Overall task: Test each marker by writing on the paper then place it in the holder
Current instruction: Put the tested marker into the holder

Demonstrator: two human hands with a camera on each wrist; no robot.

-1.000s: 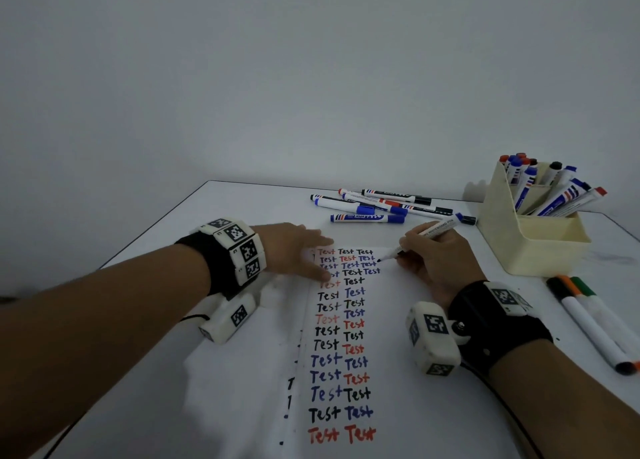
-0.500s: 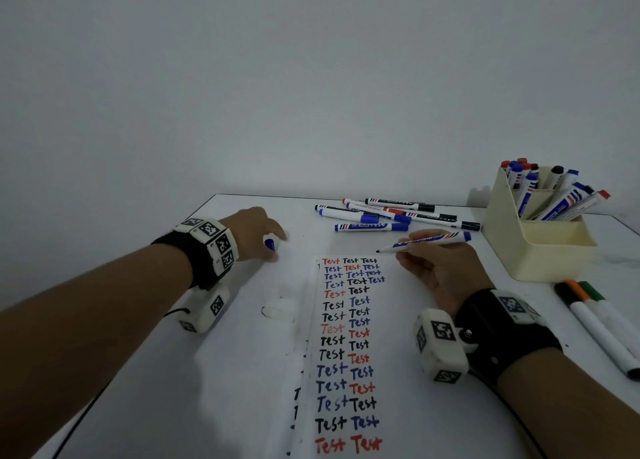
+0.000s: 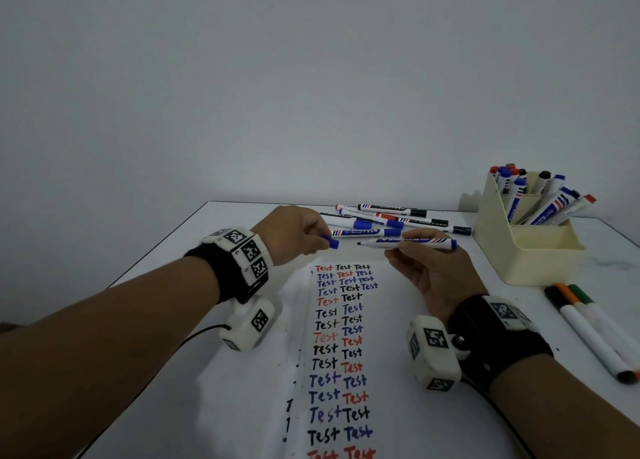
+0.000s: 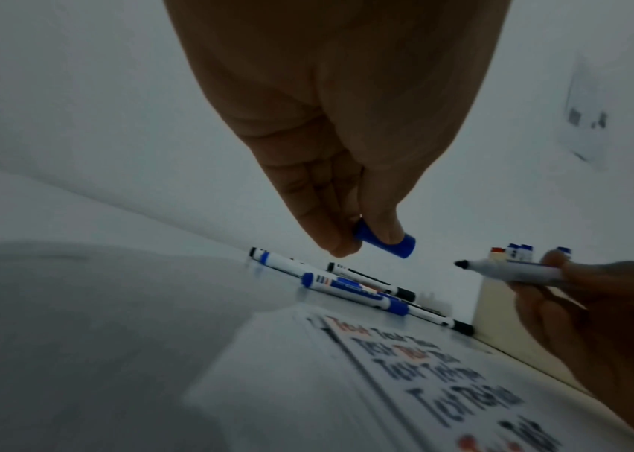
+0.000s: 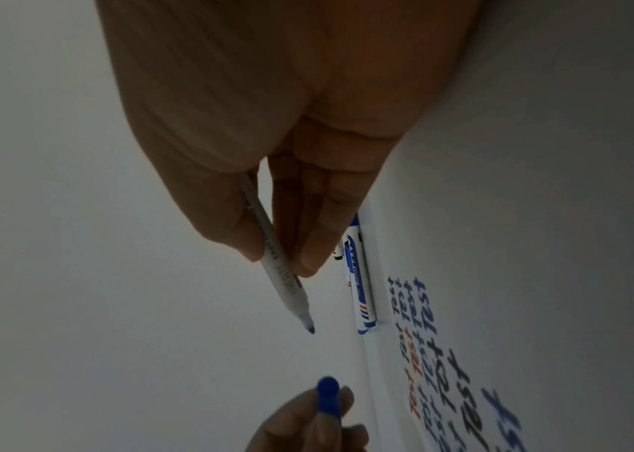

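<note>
Cap [image 3: 333, 243] just beside marker [image 3: 412, 243] tip

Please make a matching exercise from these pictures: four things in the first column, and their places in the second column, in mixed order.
Things:
1. blue cap
2. open marker
3. cream holder
4. green marker

Places:
A. lying on the table, in front of the holder
B. pinched in the left hand
C. standing on the table at the right, with markers inside
D. held in the right hand, tip toward the cap

Pairs: 1-B, 2-D, 3-C, 4-A
</note>
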